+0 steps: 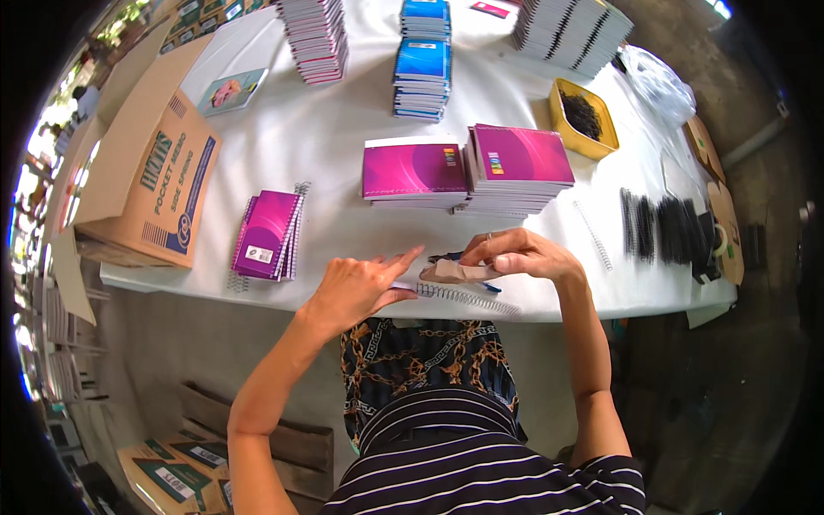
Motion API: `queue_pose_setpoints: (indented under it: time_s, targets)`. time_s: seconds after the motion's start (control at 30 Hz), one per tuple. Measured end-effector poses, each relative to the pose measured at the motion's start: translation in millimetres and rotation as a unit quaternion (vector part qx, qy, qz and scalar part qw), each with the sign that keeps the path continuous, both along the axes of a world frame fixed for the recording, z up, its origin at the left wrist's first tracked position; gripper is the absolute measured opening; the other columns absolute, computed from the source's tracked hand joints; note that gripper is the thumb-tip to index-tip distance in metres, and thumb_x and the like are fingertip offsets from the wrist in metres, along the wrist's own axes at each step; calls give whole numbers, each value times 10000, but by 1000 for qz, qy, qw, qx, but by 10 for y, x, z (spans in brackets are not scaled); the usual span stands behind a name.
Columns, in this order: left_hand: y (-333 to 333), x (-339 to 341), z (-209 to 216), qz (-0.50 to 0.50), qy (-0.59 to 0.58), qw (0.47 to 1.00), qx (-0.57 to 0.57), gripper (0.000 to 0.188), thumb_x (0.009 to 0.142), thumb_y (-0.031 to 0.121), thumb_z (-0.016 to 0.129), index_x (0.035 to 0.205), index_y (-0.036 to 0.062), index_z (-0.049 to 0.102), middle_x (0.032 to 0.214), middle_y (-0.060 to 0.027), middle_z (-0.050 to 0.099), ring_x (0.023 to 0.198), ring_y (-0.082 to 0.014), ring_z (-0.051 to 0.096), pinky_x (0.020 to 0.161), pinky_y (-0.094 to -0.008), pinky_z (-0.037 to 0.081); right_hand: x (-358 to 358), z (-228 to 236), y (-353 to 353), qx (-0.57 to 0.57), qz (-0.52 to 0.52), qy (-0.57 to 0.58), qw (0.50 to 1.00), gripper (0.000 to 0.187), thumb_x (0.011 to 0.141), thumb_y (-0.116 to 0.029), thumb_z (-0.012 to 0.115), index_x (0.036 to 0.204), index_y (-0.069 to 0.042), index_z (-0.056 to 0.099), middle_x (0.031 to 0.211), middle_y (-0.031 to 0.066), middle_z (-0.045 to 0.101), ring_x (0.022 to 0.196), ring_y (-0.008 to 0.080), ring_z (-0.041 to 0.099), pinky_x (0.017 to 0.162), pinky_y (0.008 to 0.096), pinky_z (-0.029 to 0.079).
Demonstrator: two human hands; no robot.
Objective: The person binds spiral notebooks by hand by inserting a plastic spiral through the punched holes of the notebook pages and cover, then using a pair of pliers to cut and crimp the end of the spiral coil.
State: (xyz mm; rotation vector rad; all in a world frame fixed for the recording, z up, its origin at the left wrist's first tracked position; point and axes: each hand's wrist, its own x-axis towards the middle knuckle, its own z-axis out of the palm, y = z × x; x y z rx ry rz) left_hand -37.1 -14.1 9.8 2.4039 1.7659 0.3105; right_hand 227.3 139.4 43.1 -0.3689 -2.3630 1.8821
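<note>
Near the front edge of the table, my left hand (348, 290) has its thumb and fingers around a thin notebook (405, 285), seen almost edge-on and mostly hidden by the hand. A metal spiral coil (468, 297) runs out from its right end. My right hand (525, 254) is closed on a tool wrapped in tan material (455, 272); a dark end and a blue tip show beside it, but its kind is unclear. To the left lies a small pile of purple spiral notebooks (266, 236). Beyond my hands stand two stacks of purple-covered pads (519, 154).
An open cardboard box (163, 184) stands at the left. Farther back are blue notebook stacks (422, 73) and a pink-edged stack (315, 39). A yellow tub (608, 137) holds dark small pieces. Black coils (665, 230) and a loose coil (592, 233) lie at right.
</note>
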Motion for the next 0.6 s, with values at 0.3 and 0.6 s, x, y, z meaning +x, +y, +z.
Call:
queue_pose_setpoints:
  time_s: [0.3, 0.6]
  targets:
    - [38, 17, 9, 38, 7, 999, 5, 836, 801, 523, 707, 1514, 239, 378, 1025, -55, 718, 705, -284, 696, 570, -400, 545, -175, -155, -53, 56, -41, -74, 995, 482, 917, -447, 625, 1114, -22, 735, 1084, 174, 676, 1045, 286, 623, 972, 374, 452]
    - [5, -30, -16, 61, 1, 998, 5, 872, 767, 469, 759, 1516, 241, 377, 1026, -56, 714, 722, -271, 699, 575, -397, 544, -237, -179, -45, 38, -33, -4, 999, 456, 922, -408, 628, 1051, 17, 734, 1053, 166, 676, 964, 272, 635, 912, 372, 469]
